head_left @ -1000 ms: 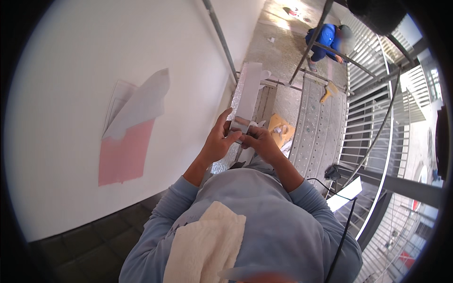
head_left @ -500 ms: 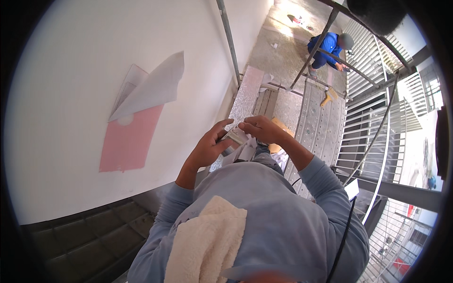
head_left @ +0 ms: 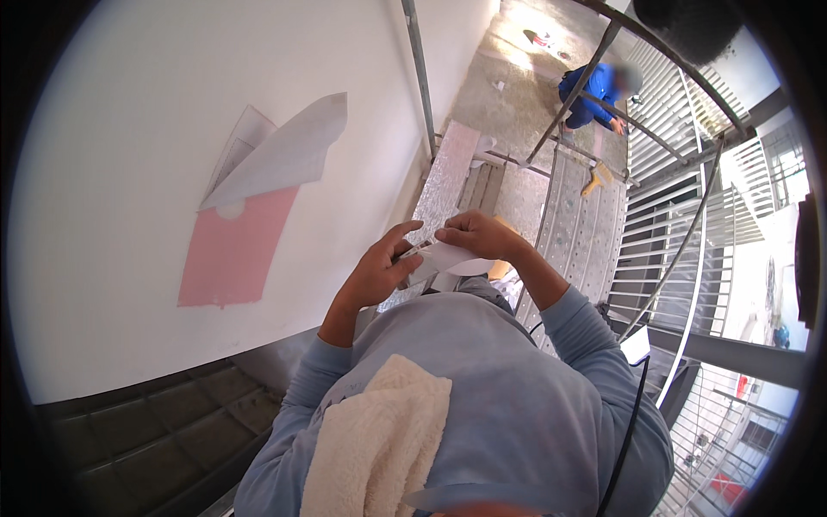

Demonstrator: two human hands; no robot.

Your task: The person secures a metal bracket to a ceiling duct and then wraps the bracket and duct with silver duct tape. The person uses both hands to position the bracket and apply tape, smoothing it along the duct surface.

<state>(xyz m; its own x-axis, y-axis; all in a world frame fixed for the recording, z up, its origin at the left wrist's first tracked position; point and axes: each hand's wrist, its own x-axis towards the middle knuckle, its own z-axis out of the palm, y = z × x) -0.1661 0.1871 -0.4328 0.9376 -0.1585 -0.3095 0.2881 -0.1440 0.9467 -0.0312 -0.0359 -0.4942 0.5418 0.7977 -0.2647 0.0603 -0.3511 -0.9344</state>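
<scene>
In my left hand (head_left: 379, 274) is a small pale, metallic-looking flat item (head_left: 419, 269), held at waist height, its exact kind unclear. My right hand (head_left: 484, 236) pinches a thin white strip (head_left: 454, 257) between thumb and fingers, and the strip curves down beside that item. On the white wall to my left is a pink rectangle (head_left: 231, 267) with a loose, folded whitish sheet (head_left: 293, 151) at its top. A cream towel (head_left: 370, 439) hangs over my front.
Scaffold tubes (head_left: 568, 108) frame perforated metal planks (head_left: 575, 241), with a yellow-handled tool (head_left: 594, 181) lying on them. A silvery board (head_left: 444, 177) runs along the wall. A person in blue (head_left: 590, 90) crouches beyond the tubes. White railings (head_left: 655, 258) stand right; a black cable (head_left: 637, 405) hangs nearby.
Since a second ago my right hand has moved up and apart from my left, and more of the white strip shows between them. My left hand has tilted the pale item.
</scene>
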